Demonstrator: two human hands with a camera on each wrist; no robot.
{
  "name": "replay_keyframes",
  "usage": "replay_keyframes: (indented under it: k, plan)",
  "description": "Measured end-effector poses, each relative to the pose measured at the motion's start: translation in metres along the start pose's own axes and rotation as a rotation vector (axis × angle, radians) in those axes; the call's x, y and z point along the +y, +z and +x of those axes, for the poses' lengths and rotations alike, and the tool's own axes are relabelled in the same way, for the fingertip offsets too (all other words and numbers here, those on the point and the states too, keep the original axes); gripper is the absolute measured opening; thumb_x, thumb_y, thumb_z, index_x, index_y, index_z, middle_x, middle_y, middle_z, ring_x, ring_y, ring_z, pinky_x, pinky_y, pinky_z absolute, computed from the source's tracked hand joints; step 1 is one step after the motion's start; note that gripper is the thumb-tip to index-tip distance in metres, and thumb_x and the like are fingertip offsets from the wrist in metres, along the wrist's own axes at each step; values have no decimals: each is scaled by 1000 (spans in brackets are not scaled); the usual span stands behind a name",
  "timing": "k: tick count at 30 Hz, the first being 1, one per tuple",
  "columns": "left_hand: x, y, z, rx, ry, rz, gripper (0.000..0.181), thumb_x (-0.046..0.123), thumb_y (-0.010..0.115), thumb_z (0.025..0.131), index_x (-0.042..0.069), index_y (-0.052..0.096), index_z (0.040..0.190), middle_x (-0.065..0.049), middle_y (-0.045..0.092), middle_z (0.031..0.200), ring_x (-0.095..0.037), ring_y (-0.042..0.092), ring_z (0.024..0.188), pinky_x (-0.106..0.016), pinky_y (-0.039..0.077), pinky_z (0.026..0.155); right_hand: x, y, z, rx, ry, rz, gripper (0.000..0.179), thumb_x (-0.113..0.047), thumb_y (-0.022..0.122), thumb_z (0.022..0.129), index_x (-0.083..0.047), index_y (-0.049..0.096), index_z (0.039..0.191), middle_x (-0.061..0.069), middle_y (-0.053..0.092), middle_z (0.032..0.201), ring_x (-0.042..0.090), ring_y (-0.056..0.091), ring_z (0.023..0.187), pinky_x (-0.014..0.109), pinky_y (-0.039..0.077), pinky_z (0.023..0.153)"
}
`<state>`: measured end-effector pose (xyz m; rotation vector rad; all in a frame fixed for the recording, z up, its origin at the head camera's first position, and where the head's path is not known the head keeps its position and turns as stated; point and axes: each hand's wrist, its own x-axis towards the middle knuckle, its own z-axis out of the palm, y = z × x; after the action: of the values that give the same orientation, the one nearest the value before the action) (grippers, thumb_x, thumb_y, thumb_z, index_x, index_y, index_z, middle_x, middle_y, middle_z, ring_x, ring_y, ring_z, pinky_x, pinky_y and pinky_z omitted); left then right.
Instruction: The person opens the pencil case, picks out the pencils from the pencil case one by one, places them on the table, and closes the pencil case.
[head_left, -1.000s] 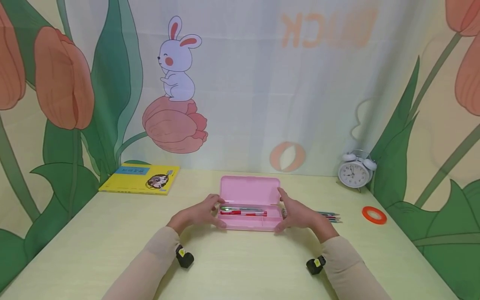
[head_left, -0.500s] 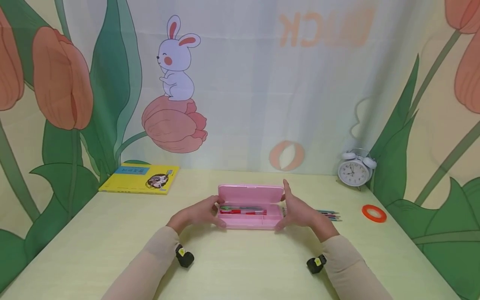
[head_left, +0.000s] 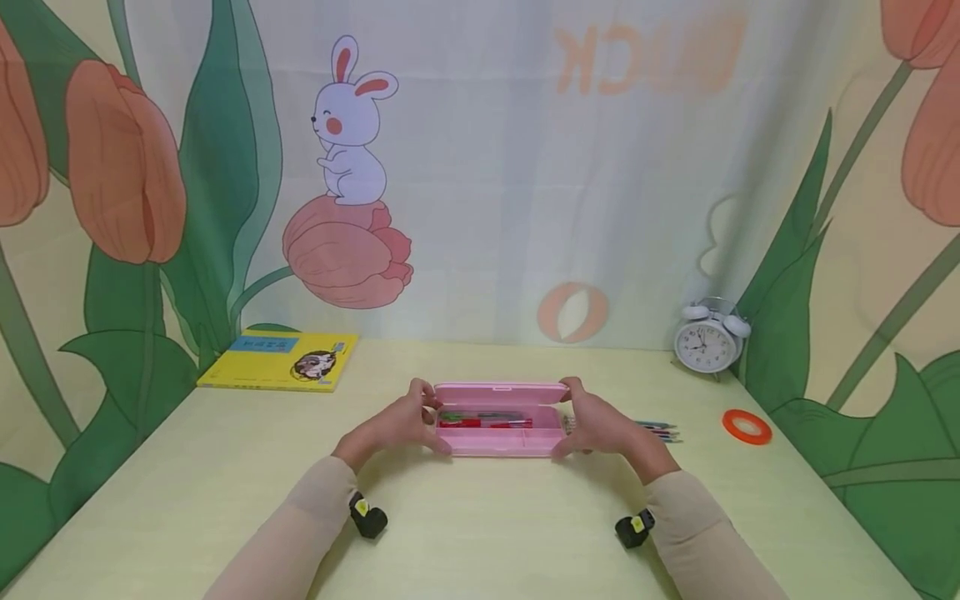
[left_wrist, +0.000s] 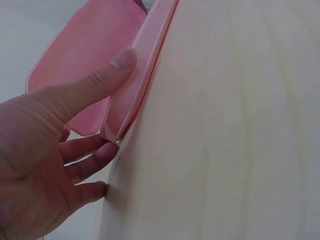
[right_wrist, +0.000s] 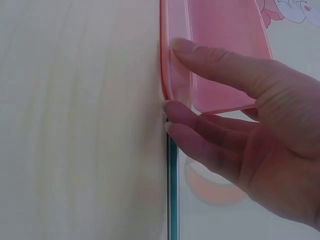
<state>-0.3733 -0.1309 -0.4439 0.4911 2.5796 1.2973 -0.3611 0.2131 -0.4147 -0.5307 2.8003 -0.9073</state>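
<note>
A pink pencil case (head_left: 480, 442) lies on the table between both hands, its lid (head_left: 502, 394) raised partway. Inside, a red pen (head_left: 476, 423) and a green pen (head_left: 452, 416) lie in the back compartment. My left hand (head_left: 399, 422) holds the case's left end, thumb along the front wall and fingers at the corner and lid. At the right end my right hand (head_left: 602, 427) grips in the same way, its thumb (right_wrist: 215, 62) against the front wall in the right wrist view. An upper finger of each hand touches a lid end.
Several pencils (head_left: 660, 431) lie to the right, partly behind the right hand. An orange tape roll (head_left: 729, 427) lies farther right, with a white alarm clock (head_left: 705, 347) behind it. At the back left is a yellow book (head_left: 262, 367). A printed curtain (head_left: 480, 208) hangs behind the table.
The lid has tilted forward and down from nearly upright. Fingers of both hands have shifted on the lid's ends, while the case and the pens stay in place.
</note>
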Motion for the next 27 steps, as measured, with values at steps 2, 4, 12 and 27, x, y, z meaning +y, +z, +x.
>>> replay_keyframes:
  k: [2,4,12,27]
  plan:
    - [0,1,0,2,0,-6,97,29,95,67,9,30,136,-11,56,131,-23,57,109,-42,47,100,1,0,-1,-4,-9,-6,101,-20,95,68,-6,27,141,19,50,133,19,56,63,32,53,55]
    - [0,0,0,-4,5,-2,103,30,95,68,8,26,142,-13,55,133,-24,57,110,-44,46,102,0,0,-1,-10,-12,-13,93,-19,94,69,-7,31,137,18,52,126,19,56,61,31,52,55]
    - [1,-3,-2,-63,59,77,81,31,92,73,12,39,133,-8,55,125,-22,55,108,-40,47,97,-2,0,-2,-32,-131,-52,63,-12,91,73,-7,49,119,15,53,120,23,56,84,32,53,59]
    - [1,-4,-4,-72,50,138,60,35,88,77,12,47,114,-7,56,101,-20,52,93,-33,44,77,-4,0,-3,-81,-222,-93,23,-21,82,84,-11,62,90,-1,52,73,12,48,67,27,41,60]
